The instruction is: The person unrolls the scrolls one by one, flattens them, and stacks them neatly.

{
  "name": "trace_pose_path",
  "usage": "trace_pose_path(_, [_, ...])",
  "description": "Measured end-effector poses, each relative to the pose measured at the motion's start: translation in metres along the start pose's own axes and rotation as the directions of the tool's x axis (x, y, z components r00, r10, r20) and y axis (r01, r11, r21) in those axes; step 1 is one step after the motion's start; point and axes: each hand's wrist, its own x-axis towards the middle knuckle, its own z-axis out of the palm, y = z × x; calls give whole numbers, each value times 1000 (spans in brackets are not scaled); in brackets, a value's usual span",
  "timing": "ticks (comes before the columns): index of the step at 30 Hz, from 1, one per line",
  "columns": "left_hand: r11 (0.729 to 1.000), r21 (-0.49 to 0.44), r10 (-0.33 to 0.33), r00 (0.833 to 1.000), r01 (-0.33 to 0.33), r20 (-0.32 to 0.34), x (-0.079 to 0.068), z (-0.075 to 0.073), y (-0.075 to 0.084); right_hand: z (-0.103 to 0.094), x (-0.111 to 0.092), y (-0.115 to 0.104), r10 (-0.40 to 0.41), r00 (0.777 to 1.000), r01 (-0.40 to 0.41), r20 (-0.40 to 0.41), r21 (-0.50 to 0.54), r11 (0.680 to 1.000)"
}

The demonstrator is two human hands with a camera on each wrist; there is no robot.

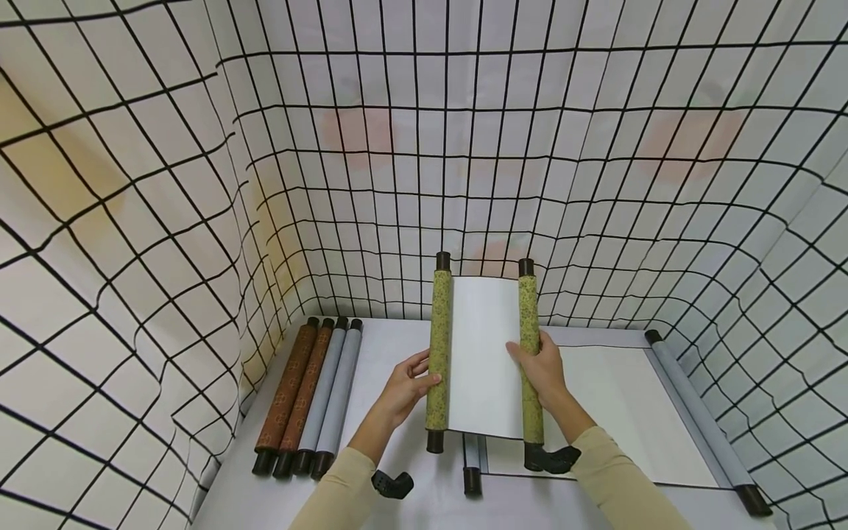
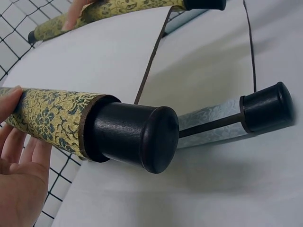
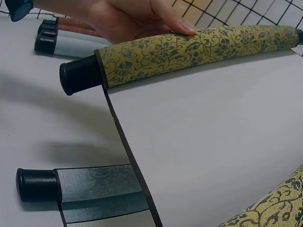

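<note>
A yellow patterned scroll (image 1: 485,353) with black end knobs hangs above the table, partly unrolled, showing a blank white sheet between its two rolls. My left hand (image 1: 405,386) holds the left roll (image 2: 52,118) between thumb and fingers. On the other side, my right hand (image 1: 543,372) grips the right roll (image 1: 531,412), thumb lying toward the white sheet. Below it, a light-blue scroll (image 1: 623,412) lies spread open on the table; its left roll is mostly hidden, with a black knob (image 3: 38,185) showing. The right wrist view shows my left thumb on the yellow cloth.
Two brown patterned scrolls (image 1: 291,390) and two light-blue ones (image 1: 341,397) lie rolled up side by side at the table's left. The open scroll's right roll (image 1: 702,419) lies near the right side. Black wire mesh (image 1: 411,177) surrounds the white table (image 1: 391,338) at the back and sides.
</note>
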Motion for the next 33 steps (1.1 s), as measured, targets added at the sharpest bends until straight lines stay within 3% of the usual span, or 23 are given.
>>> trace_pose_path(6, [1000,5,5,1000,-5,-2,0,-2,2,-4,1,0,1,1000,0,14,-42,999])
trace_pose_path(14, [1000,1,-1,1000,1,-19,-2,-3,4,-9,1,-2,-8,999,8,43,1,1000])
trace_pose_path(22, [1000,4,4,1000,-4,-26,-3,-3,3,-10,1,-4,26,1000,-27,13,45,999])
trace_pose_path(33, [1000,20,-11,1000,11,-13,-5,-2,4,-13,0,-1,20,999,-21,37,34,999])
